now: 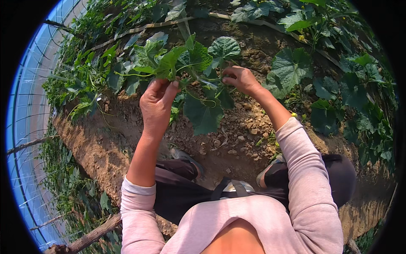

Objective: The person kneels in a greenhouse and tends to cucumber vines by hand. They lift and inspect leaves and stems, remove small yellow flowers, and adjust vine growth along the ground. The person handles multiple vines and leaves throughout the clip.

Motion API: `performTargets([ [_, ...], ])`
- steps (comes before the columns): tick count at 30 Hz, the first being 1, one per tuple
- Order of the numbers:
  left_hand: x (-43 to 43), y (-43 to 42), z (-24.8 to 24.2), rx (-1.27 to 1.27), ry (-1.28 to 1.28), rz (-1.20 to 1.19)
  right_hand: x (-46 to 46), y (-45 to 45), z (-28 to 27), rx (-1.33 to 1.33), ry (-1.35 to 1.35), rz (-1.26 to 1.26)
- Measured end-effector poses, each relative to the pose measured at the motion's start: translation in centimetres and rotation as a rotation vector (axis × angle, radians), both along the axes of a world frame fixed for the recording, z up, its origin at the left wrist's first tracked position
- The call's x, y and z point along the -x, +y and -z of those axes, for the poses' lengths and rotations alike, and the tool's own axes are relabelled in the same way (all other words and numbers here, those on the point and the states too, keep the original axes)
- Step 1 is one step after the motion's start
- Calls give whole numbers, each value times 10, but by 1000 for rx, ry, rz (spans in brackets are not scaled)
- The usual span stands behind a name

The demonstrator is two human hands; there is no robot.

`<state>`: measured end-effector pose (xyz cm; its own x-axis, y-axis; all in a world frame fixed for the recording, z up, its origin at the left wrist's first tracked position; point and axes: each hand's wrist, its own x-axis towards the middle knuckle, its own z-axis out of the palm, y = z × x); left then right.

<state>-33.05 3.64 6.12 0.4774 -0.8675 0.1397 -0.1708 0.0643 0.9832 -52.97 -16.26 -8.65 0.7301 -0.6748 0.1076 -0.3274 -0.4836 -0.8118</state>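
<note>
A broad-leaved vine plant [198, 58], cucumber-like with curling tendrils, rises before me from cloddy soil. My left hand [160, 96] pinches its leafy shoot between thumb and fingers, just below the upper leaves. On the plant's other side, my right hand [242, 79] has its thumb and forefinger at a thin stalk; leaves partly hide the exact grip. Between both hands, a clear plastic strip [207, 83] lies along the stems. One large dark leaf [203, 112] hangs below them, and a rounded leaf [224, 48] stands above my right fingers.
More vines [291, 68] grow at the right, some with yellow flowers. A pale hose or strip [152, 27] curves across the soil behind. Blue plastic sheeting [23, 104] with netting borders the left. A wooden pole [95, 233] lies lower left. My shoes [187, 158] stand on the dirt.
</note>
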Motion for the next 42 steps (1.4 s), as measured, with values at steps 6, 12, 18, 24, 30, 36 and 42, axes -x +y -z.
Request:
performTargets([
  [6, 0, -3, 1, -5, -24, -46, -4, 7, 9, 216, -133, 86],
  [12, 4, -11, 9, 4, -17, -55, -17, 24, 35, -784, -270, 481],
  [18, 7, -15, 10, 27, 22, -53, 24, 20, 82, 153, 207, 550],
  [24, -10, -11, 5, -14, 10, -82, 60, 24, 90, -45, 556, 605],
  [30, 2, -16, 0, -6, -18, -60, 2, 30, 22, -30, 394, 441],
  [36, 18, -16, -6, 31, -48, -29, -21, 49, -5, -43, 648, 347],
  [42, 14, -15, -7, 14, -84, -18, -12, 48, 26, 132, 570, 402],
])
